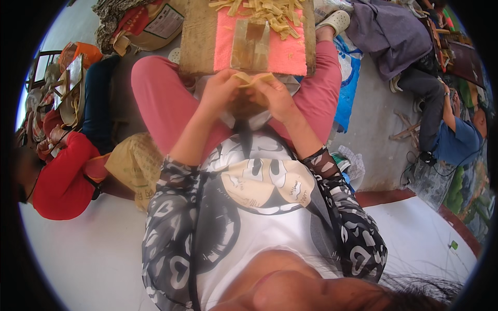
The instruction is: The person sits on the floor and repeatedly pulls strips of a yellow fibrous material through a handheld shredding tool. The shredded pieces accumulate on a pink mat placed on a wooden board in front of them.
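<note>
Between my two hands I hold a pale yellow strip (pixel 244 78), folded or bent in the middle. My left hand (pixel 222 88) pinches one end and my right hand (pixel 274 94) the other. The strip's material is too small to make out. Just beyond my fingers lies a flat block wrapped in clear or brown tape (pixel 250 44), on a pink cloth (pixel 290 57). A heap of similar yellow strips (pixel 272 14) is spread over the far end of the cloth.
The cloth covers a wooden board (pixel 197 41) in front of my knees. A woven sack (pixel 136 168) stands at my left, near a person in red (pixel 67 179). Another person in blue (pixel 459 142) sits at the right. A blue bag (pixel 348 83) lies beside my right knee.
</note>
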`<action>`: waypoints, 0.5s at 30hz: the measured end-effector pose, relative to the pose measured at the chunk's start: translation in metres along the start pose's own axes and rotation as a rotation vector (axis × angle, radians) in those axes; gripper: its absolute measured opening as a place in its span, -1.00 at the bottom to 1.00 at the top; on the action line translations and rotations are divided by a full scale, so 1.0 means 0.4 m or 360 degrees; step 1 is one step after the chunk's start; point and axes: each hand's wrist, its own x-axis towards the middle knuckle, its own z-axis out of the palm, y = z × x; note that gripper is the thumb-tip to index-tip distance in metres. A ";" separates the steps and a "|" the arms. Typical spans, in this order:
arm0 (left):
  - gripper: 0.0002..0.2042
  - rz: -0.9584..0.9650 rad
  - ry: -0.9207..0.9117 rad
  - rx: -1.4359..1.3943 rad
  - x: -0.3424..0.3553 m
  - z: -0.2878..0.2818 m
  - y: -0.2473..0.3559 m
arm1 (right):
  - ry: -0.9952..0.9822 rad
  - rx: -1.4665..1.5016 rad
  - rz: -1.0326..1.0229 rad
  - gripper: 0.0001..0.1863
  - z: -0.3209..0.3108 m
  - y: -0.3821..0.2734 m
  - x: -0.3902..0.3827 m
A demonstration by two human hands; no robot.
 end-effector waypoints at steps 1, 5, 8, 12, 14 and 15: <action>-0.82 0.0258 0.0068 0.0299 -0.003 0.008 -0.005 | 0.0033 0.0183 0.0086 -0.79 0.002 -0.006 0.000; -0.85 0.1226 -0.0135 0.0710 -0.033 0.051 0.017 | -0.0317 0.0543 0.0343 -0.83 -0.060 0.001 -0.009; -0.86 0.0824 -0.0318 0.0616 -0.040 0.055 -0.006 | -0.0199 0.0471 0.0455 -0.81 -0.046 -0.005 -0.016; -0.88 0.0515 -0.0145 0.0838 -0.029 0.048 -0.017 | -0.0035 -0.0103 0.0329 -0.76 -0.031 -0.021 -0.018; -0.88 0.0398 -0.0126 0.0836 -0.021 0.042 -0.024 | -0.0023 -0.0597 0.0138 -0.75 -0.026 -0.016 -0.019; -0.89 0.0313 -0.0127 0.0782 -0.018 0.041 -0.028 | -0.0054 -0.0861 -0.0006 -0.74 -0.021 -0.013 -0.022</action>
